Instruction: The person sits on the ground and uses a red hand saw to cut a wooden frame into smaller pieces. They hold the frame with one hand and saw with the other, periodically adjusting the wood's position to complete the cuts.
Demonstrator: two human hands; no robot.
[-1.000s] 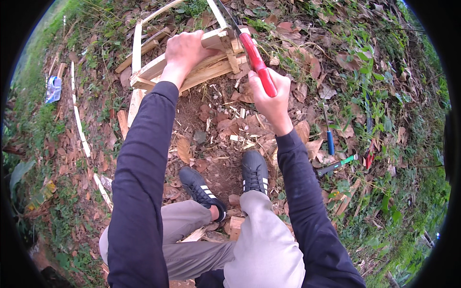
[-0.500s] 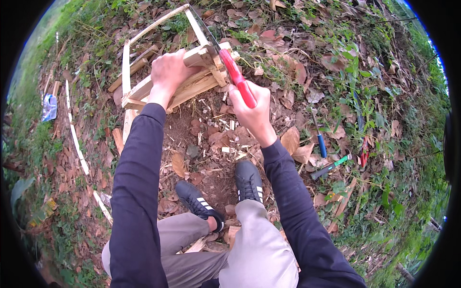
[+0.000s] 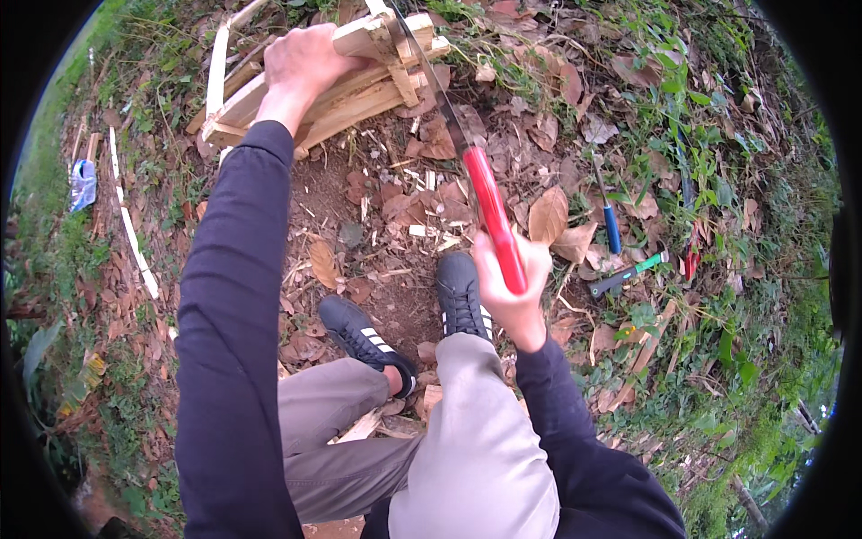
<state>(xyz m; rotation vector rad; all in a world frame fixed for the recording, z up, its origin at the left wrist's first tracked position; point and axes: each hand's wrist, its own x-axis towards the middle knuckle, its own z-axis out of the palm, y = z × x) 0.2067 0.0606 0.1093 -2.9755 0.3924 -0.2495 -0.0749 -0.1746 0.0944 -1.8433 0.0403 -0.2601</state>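
A small frame of pale wooden slats [image 3: 355,111] sits on the ground at the top, with thin upright sticks rising from it. My left hand [image 3: 307,65] is closed over its top slat, the fingertips hidden behind the wood. My right hand [image 3: 514,287] is wrapped round the red handle of a handsaw [image 3: 489,202], held low in front of my right shoe. The saw's narrow dark blade [image 3: 438,90] runs up and left from the handle and lies along the frame's right end, beside a short upright piece. Whether the teeth are in the wood cannot be made out.
To the right lie a blue-handled tool [image 3: 611,226], a green-and-black-handled tool [image 3: 628,274] and a red-handled tool [image 3: 691,259]. A pale stick [image 3: 133,229] and a crumpled clear plastic item [image 3: 83,185] are at left. My shoes [image 3: 460,292] stand among dry leaves and wood chips.
My right hand has pulled the saw back toward me and to the right, baring more blade. My left hand keeps its hold; the frame appears higher and further left in view.
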